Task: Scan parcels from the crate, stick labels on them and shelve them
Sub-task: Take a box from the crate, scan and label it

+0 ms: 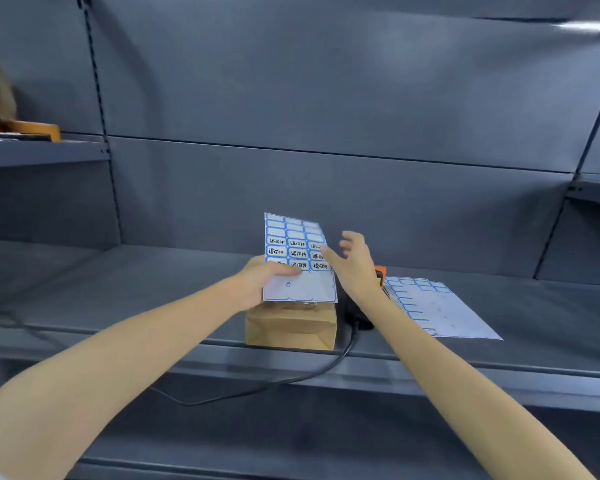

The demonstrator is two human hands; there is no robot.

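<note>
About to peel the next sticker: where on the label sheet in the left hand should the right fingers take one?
Probably at the sheet's right edge, coming in from the right. The left hand holds the label sheet upright by its lower left, its thumb across the front, so the right column of printed labels stays clear beside the open right hand. Pinch a label's outer corner and peel leftward.

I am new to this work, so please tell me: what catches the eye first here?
The label sheet stands out, held upright mid-frame in the left hand, with the right hand reaching for one label. Under it a brown parcel sits at the shelf edge; a second sheet lies to the right.
</note>
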